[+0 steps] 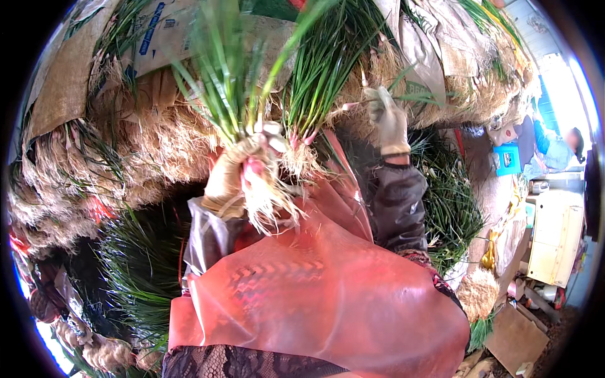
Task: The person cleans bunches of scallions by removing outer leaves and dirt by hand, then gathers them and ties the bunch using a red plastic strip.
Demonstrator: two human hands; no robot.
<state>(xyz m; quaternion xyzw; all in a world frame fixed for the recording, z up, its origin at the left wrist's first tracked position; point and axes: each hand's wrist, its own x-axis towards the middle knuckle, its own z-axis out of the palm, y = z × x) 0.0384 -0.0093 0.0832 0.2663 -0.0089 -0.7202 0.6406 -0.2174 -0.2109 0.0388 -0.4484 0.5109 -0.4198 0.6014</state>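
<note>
My left hand (pixel 234 173), in a tan glove, is closed round a bunch of spring onions (pixel 255 183). Their green leaves point up, blurred, and pale stringy roots hang below pinkish bulbs. Just right of it a second bunch (pixel 305 129) of long green leaves stands with its roots against my red plastic apron (pixel 353 296). My right hand (pixel 386 120), in a pale glove, is raised further right with its fingers closed. A single spring onion (pixel 346 107) passes through that hand, bulb to the left and leaves to the right.
A long heap of rooted spring onions (pixel 151 142) crosses the far side, partly under plastic sacks (pixel 170 38). More greens lie in piles at the left (pixel 142 271) and right (pixel 447 201). Far right are a person (pixel 561 148), a blue box (pixel 506 159) and a cream cabinet (pixel 554 236).
</note>
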